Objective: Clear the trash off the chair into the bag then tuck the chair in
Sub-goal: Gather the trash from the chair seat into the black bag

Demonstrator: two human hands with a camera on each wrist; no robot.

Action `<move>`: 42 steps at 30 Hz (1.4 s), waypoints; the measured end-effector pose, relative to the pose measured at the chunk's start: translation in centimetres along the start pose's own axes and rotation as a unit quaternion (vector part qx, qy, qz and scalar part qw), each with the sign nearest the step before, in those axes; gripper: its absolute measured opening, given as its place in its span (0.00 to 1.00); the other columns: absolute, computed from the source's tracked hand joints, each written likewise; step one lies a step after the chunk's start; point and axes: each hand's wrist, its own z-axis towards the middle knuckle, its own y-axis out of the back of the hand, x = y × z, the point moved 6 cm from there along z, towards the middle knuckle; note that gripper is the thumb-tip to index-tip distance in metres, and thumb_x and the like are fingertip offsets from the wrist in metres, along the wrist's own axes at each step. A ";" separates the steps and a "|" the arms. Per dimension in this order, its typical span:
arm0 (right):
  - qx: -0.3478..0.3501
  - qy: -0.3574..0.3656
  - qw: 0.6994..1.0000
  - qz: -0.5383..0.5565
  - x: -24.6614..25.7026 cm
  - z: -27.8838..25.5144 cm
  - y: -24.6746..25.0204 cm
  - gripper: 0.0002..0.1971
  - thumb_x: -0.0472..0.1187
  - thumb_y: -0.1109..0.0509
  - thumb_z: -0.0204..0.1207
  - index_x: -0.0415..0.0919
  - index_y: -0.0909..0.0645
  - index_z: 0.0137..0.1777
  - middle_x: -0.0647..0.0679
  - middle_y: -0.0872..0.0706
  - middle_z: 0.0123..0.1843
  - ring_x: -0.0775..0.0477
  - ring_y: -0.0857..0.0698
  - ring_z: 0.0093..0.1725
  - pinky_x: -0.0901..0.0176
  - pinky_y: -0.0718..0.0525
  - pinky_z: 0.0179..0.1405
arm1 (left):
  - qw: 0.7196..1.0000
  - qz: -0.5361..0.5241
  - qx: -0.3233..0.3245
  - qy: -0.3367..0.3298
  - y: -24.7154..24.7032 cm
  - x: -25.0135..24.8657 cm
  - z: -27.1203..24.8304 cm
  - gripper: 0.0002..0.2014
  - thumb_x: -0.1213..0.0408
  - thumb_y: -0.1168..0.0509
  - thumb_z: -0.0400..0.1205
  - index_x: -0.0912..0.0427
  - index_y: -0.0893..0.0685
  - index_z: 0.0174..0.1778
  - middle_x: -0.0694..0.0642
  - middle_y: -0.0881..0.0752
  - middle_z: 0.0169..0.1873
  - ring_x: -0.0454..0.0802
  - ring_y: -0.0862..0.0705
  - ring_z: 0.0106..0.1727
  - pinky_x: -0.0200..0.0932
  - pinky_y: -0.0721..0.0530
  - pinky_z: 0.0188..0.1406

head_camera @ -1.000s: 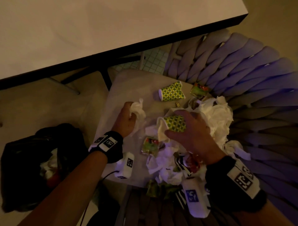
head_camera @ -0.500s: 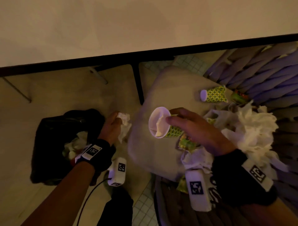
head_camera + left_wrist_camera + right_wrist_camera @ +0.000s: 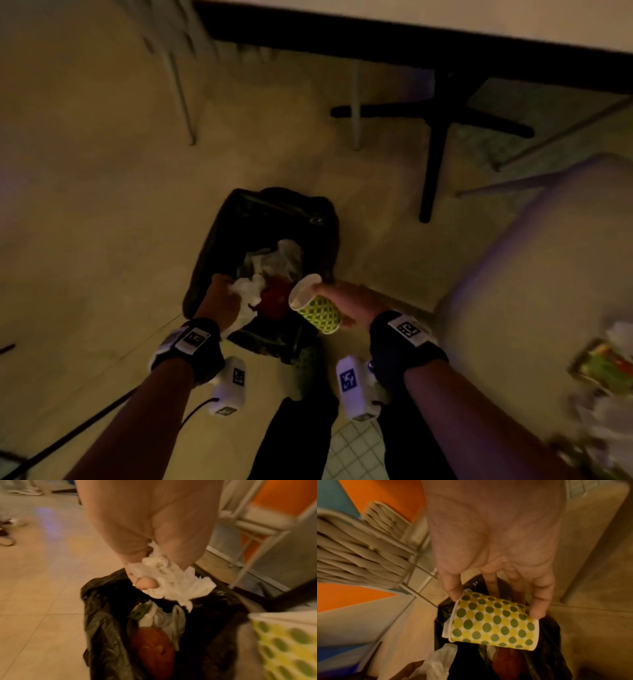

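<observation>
A black trash bag (image 3: 222,236) (image 3: 106,628) (image 3: 553,635) stands open on the floor with white paper and a red wrapper (image 3: 275,299) (image 3: 154,646) inside. My left hand (image 3: 221,303) (image 3: 150,545) grips a crumpled white napkin (image 3: 248,291) (image 3: 173,582) just over the bag's mouth. My right hand (image 3: 346,301) (image 3: 496,561) holds a green-and-yellow dotted paper cup (image 3: 317,308) (image 3: 491,620) (image 3: 281,649) on its side above the bag's right rim. The chair seat (image 3: 534,274) lies at the right, with more trash (image 3: 603,370) on it, blurred.
A table's dark edge (image 3: 411,44) and its black cross-shaped foot (image 3: 435,116) are ahead. Thin metal chair legs (image 3: 181,99) stand on the floor at the left. My dark trouser leg (image 3: 294,438) is just below the bag. A cable (image 3: 68,438) trails along the floor.
Both hands have swung left from the chair seat to the bag: the left with the napkin now over its mouth, the right carrying the cup to its rim. The view turned left too.
</observation>
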 end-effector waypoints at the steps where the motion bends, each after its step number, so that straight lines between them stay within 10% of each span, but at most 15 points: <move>1: 0.001 -0.014 1.000 0.008 -0.2 1.7 -1.2 0.21 0.56 0.33 0.72 0.47 0.23 0.61 0.46 0.15 0.56 0.46 0.16 0.55 0.53 0.17 0.54 | 1.000 0.002 -0.001 0.011 0.1 1.2 0.8 0.21 0.64 0.45 0.85 0.64 0.39 0.73 0.72 0.24 0.63 0.66 0.22 0.53 0.53 0.28 0.44; 8: 0.003 -0.048 0.998 0.051 -0.3 9.3 -5.5 0.28 0.64 0.39 0.75 0.47 0.30 0.68 0.43 0.24 0.64 0.39 0.21 0.60 0.45 0.16 0.59 | 0.999 -0.028 -0.018 0.011 -1.0 4.2 5.5 0.28 0.60 0.37 0.82 0.63 0.38 0.75 0.66 0.28 0.71 0.66 0.25 0.67 0.51 0.26 0.56; 11: 0.026 -0.033 0.998 0.053 -0.5 10.3 -6.5 0.34 0.67 0.42 0.75 0.48 0.36 0.76 0.41 0.29 0.74 0.36 0.22 0.66 0.45 0.18 0.62 | 0.997 -0.069 0.008 -0.011 -1.2 3.9 5.8 0.45 0.54 0.29 0.77 0.55 0.52 0.82 0.58 0.47 0.83 0.62 0.39 0.81 0.58 0.31 0.74; 17: 0.044 0.008 0.997 0.059 -1.4 6.6 -4.3 0.30 0.58 0.39 0.79 0.46 0.37 0.78 0.43 0.29 0.76 0.39 0.21 0.67 0.51 0.19 0.63 | 0.998 -0.032 0.014 -0.043 -0.7 1.6 3.2 0.52 0.55 0.26 0.73 0.41 0.59 0.81 0.50 0.68 0.82 0.60 0.55 0.84 0.65 0.36 0.76; 24: -0.039 0.113 0.986 0.120 -1.3 -4.5 9.7 0.12 0.45 0.34 0.79 0.45 0.22 0.61 0.47 0.17 0.53 0.52 0.17 0.42 0.62 0.17 0.44 | 0.983 -0.023 -0.007 -0.184 -5.2 -9.9 -2.7 0.49 0.44 0.29 0.64 0.60 0.39 0.79 0.55 0.42 0.80 0.55 0.43 0.81 0.56 0.39 0.78; 28: -0.264 0.237 0.929 0.106 -2.6 -13.3 25.1 0.11 0.32 0.29 0.74 0.37 0.20 0.56 0.51 0.18 0.40 0.55 0.21 0.33 0.68 0.23 0.32 | 0.961 0.046 0.001 -0.271 -10.9 -19.6 -5.6 0.31 0.62 0.27 0.75 0.59 0.30 0.74 0.65 0.32 0.75 0.65 0.31 0.75 0.59 0.30 0.74; 33: -0.549 0.149 0.817 -0.099 -7.3 -19.8 41.3 0.31 0.46 0.24 0.63 0.42 0.26 0.66 0.34 0.21 0.63 0.32 0.23 0.62 0.44 0.25 0.63 | 0.938 0.003 0.045 -0.343 -17.7 -29.3 -10.7 0.33 0.60 0.28 0.74 0.60 0.31 0.75 0.61 0.31 0.73 0.57 0.28 0.73 0.44 0.31 0.70; 38: -0.527 0.000 0.844 -0.100 -13.7 -18.2 47.7 0.50 0.60 0.23 0.62 0.55 0.47 0.80 0.32 0.54 0.84 0.28 0.54 0.82 0.33 0.46 0.78 | 0.911 0.027 0.099 -0.399 -22.7 -34.0 -15.3 0.30 0.53 0.32 0.75 0.51 0.31 0.73 0.53 0.31 0.72 0.49 0.29 0.71 0.40 0.31 0.69; 42: -0.495 0.002 0.867 -0.059 -15.9 -16.8 48.5 0.40 0.65 0.30 0.63 0.55 0.42 0.72 0.32 0.37 0.76 0.27 0.37 0.75 0.33 0.29 0.70 | 0.904 0.023 0.103 -0.414 -24.3 -35.2 -17.1 0.27 0.60 0.31 0.78 0.48 0.30 0.72 0.51 0.30 0.71 0.47 0.28 0.71 0.41 0.29 0.69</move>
